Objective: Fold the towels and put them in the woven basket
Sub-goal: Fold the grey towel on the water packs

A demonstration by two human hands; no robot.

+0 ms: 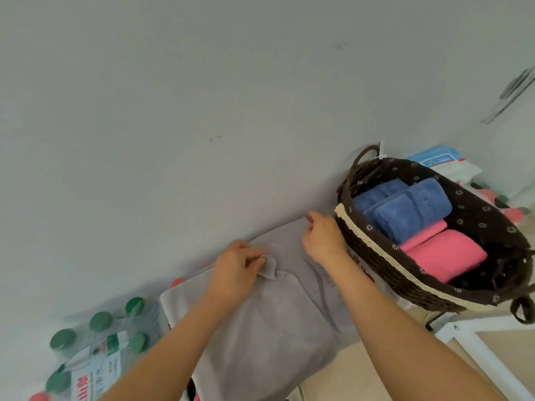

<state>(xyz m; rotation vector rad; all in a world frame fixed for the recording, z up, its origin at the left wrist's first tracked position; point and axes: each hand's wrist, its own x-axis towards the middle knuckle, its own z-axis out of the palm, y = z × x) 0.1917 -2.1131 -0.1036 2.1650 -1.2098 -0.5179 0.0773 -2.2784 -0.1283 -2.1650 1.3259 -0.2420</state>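
Observation:
A grey towel (269,322) lies spread on a surface against the wall, low in the middle of the view. My left hand (236,269) pinches a raised fold of its far edge. My right hand (321,237) pinches the towel's far right corner, close beside the basket. The dark woven basket (373,250), lined with flowered brown cloth, stands to the right. Inside it lie folded blue towels (411,212) and folded pink towels (443,256).
A shrink-wrapped pack of green-capped water bottles (98,342) stands at the lower left. White and blue packages (445,164) sit behind the basket. A white frame (474,345) runs along the lower right. The grey wall (202,111) rises right behind the towel.

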